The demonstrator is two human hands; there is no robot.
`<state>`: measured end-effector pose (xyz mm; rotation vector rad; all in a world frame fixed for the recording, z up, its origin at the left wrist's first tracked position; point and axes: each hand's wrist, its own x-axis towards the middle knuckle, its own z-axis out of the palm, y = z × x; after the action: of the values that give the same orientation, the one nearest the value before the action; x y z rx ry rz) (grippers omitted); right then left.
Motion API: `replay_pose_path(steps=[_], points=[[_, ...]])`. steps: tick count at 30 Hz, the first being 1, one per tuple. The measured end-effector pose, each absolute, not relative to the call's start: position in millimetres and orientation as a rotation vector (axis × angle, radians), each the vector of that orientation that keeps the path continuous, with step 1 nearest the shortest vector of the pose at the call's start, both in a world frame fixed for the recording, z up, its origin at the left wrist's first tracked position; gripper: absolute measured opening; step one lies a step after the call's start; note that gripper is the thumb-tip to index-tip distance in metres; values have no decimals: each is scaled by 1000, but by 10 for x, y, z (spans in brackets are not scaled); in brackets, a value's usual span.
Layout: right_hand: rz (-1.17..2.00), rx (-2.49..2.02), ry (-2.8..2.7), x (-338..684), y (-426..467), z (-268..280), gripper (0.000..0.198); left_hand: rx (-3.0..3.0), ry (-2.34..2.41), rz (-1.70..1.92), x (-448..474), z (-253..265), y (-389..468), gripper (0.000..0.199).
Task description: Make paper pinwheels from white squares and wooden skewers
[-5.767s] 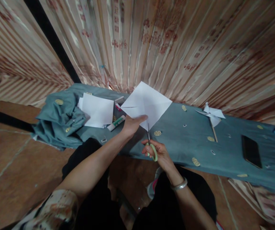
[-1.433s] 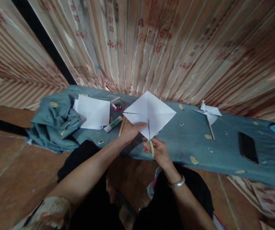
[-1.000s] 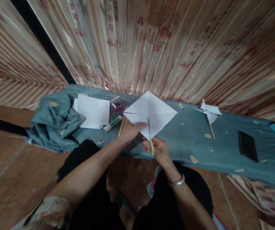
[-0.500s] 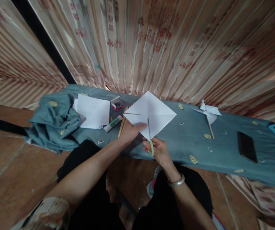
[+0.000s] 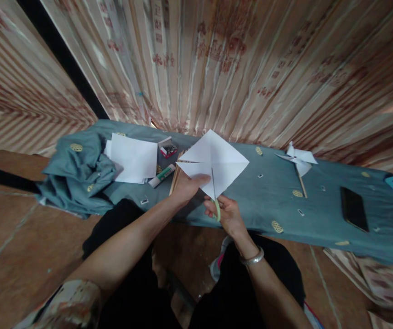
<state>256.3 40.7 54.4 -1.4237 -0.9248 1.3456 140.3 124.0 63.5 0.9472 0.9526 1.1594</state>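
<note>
While the left grip [image 5: 187,187] pinches it with the thumb on top, the creased square white paper sheet [image 5: 223,157] spreads just beyond that grip, apparently raised off the blue-green cloth-covered surface [image 5: 251,201]. It should be feather-light, bendy and quick to crease, probably weakest around the slit at its left corner; a flat pinch near the centre, clear of slit and blades, likely steadies it best. Below its near corner, the right grip [image 5: 226,212] clasps slim metal scissors with pale-green handles [image 5: 217,211], one blade lying over the paper. Beside the left grip lie thin wooden sticks [image 5: 175,183] and a green-and-white tube [image 5: 162,176]; well right of the right grip rests a white paper pinwheel [image 5: 301,158].
</note>
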Motion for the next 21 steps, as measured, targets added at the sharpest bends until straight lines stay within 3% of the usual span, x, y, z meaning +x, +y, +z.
replay_pose_path(steps=[10,14,21], points=[[1548,-1407,-1074,2687,313,569,42,843,914,1265,1284,640,1453,32],[1573,-1446,-1069,2830,278,582,44,860,890,1345,1184,600,1525,41],[1056,-1470,-781,3241,349,642,51,1096,1007,974,1047,567,1329,37]])
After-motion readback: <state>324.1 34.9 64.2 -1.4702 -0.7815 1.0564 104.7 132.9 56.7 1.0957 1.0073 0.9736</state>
